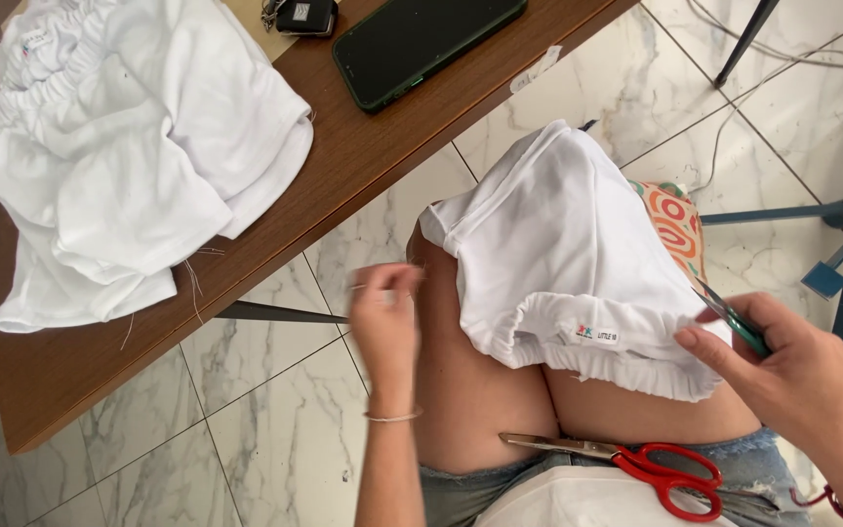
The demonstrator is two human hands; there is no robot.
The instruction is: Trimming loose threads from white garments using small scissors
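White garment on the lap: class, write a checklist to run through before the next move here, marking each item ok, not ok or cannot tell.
1. White garment rests on the lap, elastic edge toward the person: ok.
2. Right hand has a grip on the small green snips at the garment's edge: ok.
3. Left hand pinches something fine, perhaps thread: cannot tell.
4. Left hand clear of the snips' blades: ok.
5. Red-handled scissors lie loose on the lap, blades closed: ok.
6. Folded white pile and phone sit on the table, away from the cutting: ok.
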